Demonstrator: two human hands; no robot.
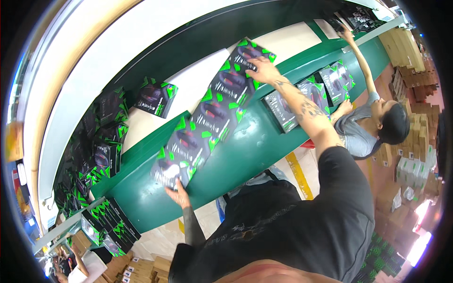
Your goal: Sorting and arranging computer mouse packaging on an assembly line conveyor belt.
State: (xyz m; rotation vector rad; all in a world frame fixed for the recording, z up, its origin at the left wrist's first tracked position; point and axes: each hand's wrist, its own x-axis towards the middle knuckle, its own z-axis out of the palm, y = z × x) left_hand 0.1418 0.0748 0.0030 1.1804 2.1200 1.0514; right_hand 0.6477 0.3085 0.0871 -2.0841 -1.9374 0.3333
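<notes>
Spanning, between left hand [178, 194] and right hand [263, 70] in the head view, a slanting row of black-and-green boxes [212, 113]. Touching the row's lower-left end with the left hand, partly curled, showing the thumb over the printed face of the end box and hiding most of the other fingers; not disclosing how firm a hold. Touching the opposite, upper-right end with the right hand, fingers spread and thumb set apart, resting on the face of the end box rather than closing around it. Arranging about five boxes end to end, printed faces up, diagonally over a green work surface [141, 198]. Showing, beyond the row, a pale strip [193, 78] along the back, bearing a lone box [156, 97] left of the row. Displaying farther left a jumbled heap of similar boxes [106, 141], and at lower left a neater group of boxes [113, 224]. Including, past the right forearm, further boxes [283, 111] on the green surface, just beside a co-worker [361, 129] in grey, with one arm outstretched toward dark items [337, 22] at upper right. Showing at far right stacked cardboard cartons [420, 113], and below the work surface a yellow floor stripe [299, 174].
</notes>
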